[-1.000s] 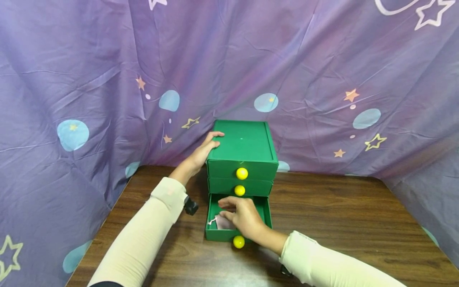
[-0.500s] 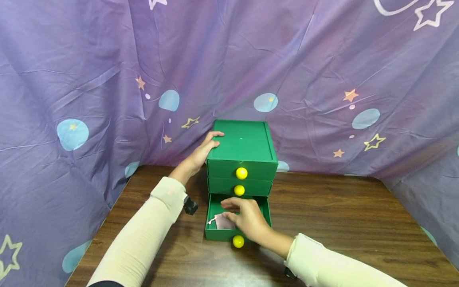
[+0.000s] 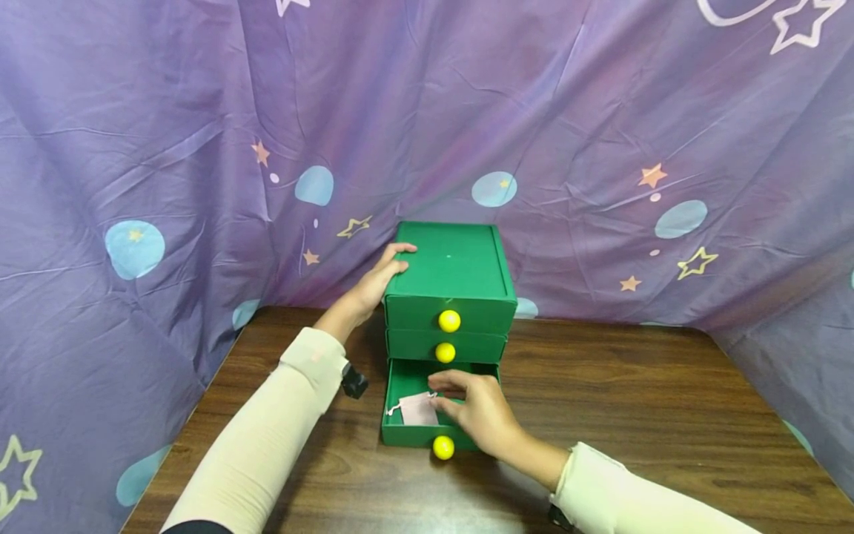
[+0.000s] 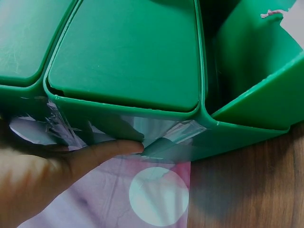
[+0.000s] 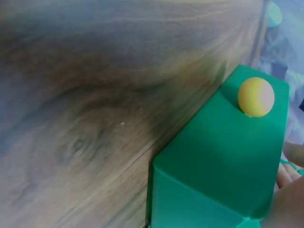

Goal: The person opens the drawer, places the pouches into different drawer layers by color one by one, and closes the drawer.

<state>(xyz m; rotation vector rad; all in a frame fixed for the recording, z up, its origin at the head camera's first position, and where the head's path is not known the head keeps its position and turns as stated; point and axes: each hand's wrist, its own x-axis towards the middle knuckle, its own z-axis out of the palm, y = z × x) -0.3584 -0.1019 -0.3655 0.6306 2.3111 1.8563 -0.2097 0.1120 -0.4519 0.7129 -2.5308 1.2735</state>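
Note:
A green cabinet [image 3: 454,263] has three drawers with round yellow knobs. The bottom drawer [image 3: 408,436] is pulled out, and a small pale pink drawstring pouch [image 3: 418,409] lies flat at its front left. Against the cabinet's left side and top edge rests my left hand [image 3: 365,293]; the left wrist view shows its thumb [image 4: 111,148] extended along the taped side. My right hand [image 3: 489,413] hovers over the drawer's right part, fingers loosely curved, thumb apart and fingertips right beside the pouch. In the right wrist view, part of that hand is cut off by the frame.
The cabinet stands on a dark wood-grain table [image 3: 620,415]. A purple curtain [image 3: 574,111] printed with stars hangs behind and along both sides. The lowest yellow knob [image 5: 256,97] juts out from the drawer front.
My right hand has moved right, away from over the pouch, uncovering more of it and its right-hand cord. My left hand and the drawer stay put.

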